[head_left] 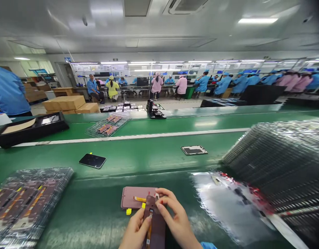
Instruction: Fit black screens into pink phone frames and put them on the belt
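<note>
Left hand point(135, 226) clamped on the left edge of 1 brown panel point(158, 226); right hand point(178, 217) pinches its upper right corner. Brown panel is held over the worktop point(94, 207), partly covering a 2nd panel point(128, 196) lying flat. 1 phone point(92, 160) lies well apart, farther left.

A long, bright workroom

We look across a pale floor point(184, 103) to a whitish back wall point(175, 56), where a row of strip lights point(200, 62) glows over long workbenches point(133, 87). Above us, a glossy grey ceiling point(102, 41) holds a lit panel point(258, 20) and an air vent point(188, 5). At left, we see a doorway point(64, 73) and stacked cardboard boxes point(64, 103).
</note>
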